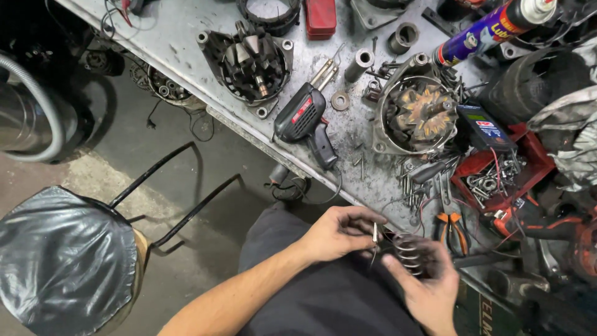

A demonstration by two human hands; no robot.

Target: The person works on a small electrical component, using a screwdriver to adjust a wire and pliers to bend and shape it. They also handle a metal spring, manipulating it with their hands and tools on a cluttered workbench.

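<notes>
Both hands busy: right hand [429, 280] cups ribbed metal part [410, 254], left hand [339, 233] pinches small rod [374, 234] upright just left of it.

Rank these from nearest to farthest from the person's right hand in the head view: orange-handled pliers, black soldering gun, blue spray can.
From the right hand:
1. Orange-handled pliers, just above it on the bench edge.
2. Black soldering gun, up-left, mid-bench.
3. Blue spray can, far top right.

Both forearms are bare to the elbow, no sleeves showing. The left hand [339, 233] and right hand [429, 280] wear no gloves, rings or watch. Dark grey trousers [323, 298] cover the lap beneath the hands.
</notes>
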